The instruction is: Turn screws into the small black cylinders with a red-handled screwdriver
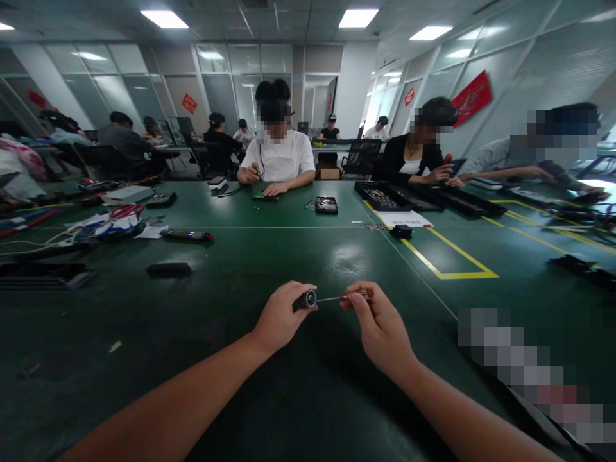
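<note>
Currently, left grip (283, 316): closed around a dark cylinder (309, 299), end face turned toward the wearer, probably for a clear view.
Right grip (381, 321): thumb and fingers pinching the handle of a thin screwdriver (342, 297); shaft spans the gap to the cylinder, tip contact not discernible. Pinch hold presumably favours fine control.
Worktop (269, 250): dark green, glossy; black bar (169, 269) beyond and left of left grip, yellow outline (469, 276) beyond and right of right grip.
Room: co-worker in white shirt (285, 157) across from both grips; ceiling lights (359, 18) overhead, farther off.
</note>
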